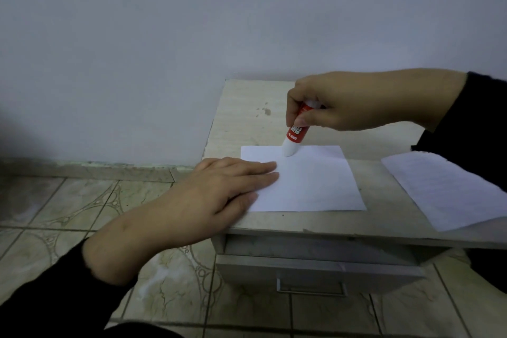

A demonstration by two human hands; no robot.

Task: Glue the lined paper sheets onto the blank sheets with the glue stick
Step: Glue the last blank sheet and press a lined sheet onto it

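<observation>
Pinching the glue stick between thumb and curled fingers, the right hand holds it nearly upright, tilted slightly, with its white tip touching the far edge of the blank sheet. That grip sits high on the red barrel, so pressure is best kept light and the strokes short, or the tip may skid or wrinkle the paper. The left hand lies flat with straight fingers pressing the sheet's near-left corner; its grip takes hold of nothing, it only pins the paper down. Judging by where the tip stands, gluing is at the far edge, and working outward from the pinned corner toward the free right side would likely keep the sheet from bunching. Covering the edges and corners matters most for a clean bond.

A lined sheet waits to the right, well apart from the blank one and partly overhanging the front edge, so a careless sleeve could knock it off. The tabletop is pale, marbled and stained near the back, over a drawer standing slightly open. Beyond it are a plain grey wall and a patterned tiled floor, in dim light.
</observation>
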